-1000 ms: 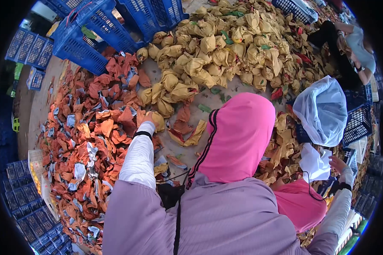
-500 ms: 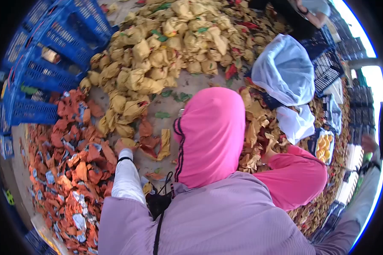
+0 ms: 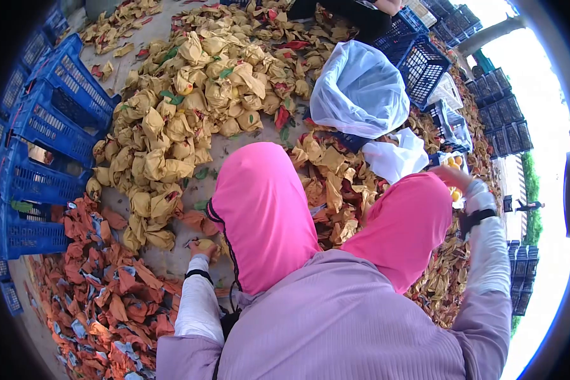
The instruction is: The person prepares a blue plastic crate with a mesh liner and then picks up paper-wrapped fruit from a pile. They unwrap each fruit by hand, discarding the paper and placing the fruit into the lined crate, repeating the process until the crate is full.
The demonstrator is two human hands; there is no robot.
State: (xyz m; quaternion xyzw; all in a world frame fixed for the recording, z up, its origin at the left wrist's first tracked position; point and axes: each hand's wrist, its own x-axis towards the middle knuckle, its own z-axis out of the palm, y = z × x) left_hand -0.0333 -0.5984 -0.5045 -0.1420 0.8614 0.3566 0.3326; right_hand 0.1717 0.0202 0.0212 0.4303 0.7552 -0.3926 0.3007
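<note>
My left hand (image 3: 202, 248) is low over the ground between the tan paper-wrapped bundles (image 3: 161, 142) and the orange-red paper scraps (image 3: 117, 278). Its fingers are curled round something small that I cannot make out. Out to the right, my right hand (image 3: 453, 178) is at a small container of orange-yellow fruit (image 3: 455, 162); its fingers are blurred and partly hidden. My pink-covered knees (image 3: 259, 209) rise between the two hands. Crumpled tan papers (image 3: 332, 180) lie beyond and between the knees.
Blue crates (image 3: 57, 133) are stacked at the left. A crate lined with clear plastic (image 3: 361, 88) stands ahead to the right, with white plastic (image 3: 396, 155) beside it and an empty dark crate (image 3: 422, 69) behind. Another person's arm (image 3: 387, 5) shows at the top.
The view has turned to the right. My right hand has come into view over the fruit container, and my left hand has moved off the orange-red scraps, its fingers now curled.
</note>
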